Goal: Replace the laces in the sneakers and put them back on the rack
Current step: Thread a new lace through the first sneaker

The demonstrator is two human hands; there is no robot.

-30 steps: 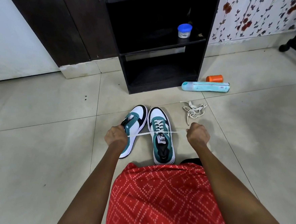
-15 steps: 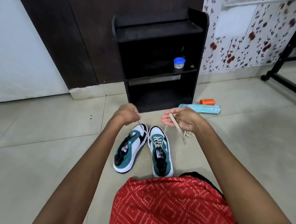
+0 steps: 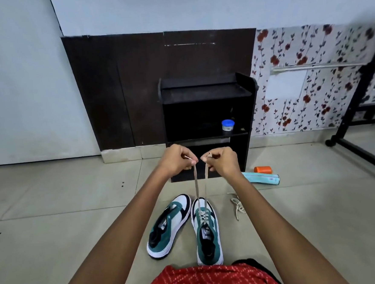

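Both hands had risen above the teal-and-white laced sneaker (image 3: 207,229) in front of the black wooden shoe rack (image 3: 205,96), left hand (image 3: 176,158) and right hand (image 3: 222,161) each pinching 1 end of its flat beige lace (image 3: 196,185), apparently evening the lengths before a knot that would need the ends crossed.

- The lace (image 3: 195,185) hangs from the fingers (image 3: 191,162) of the left hand (image 3: 176,158) and right hand (image 3: 223,161) to the laced sneaker (image 3: 207,233) below them.
- The other sneaker (image 3: 168,227) lies below-left of the fingers, just beside it.
- A loose lace (image 3: 238,207) lies below-right.
- The shoe rack (image 3: 205,91) stands behind them, a jar (image 3: 228,125) on its shelf.
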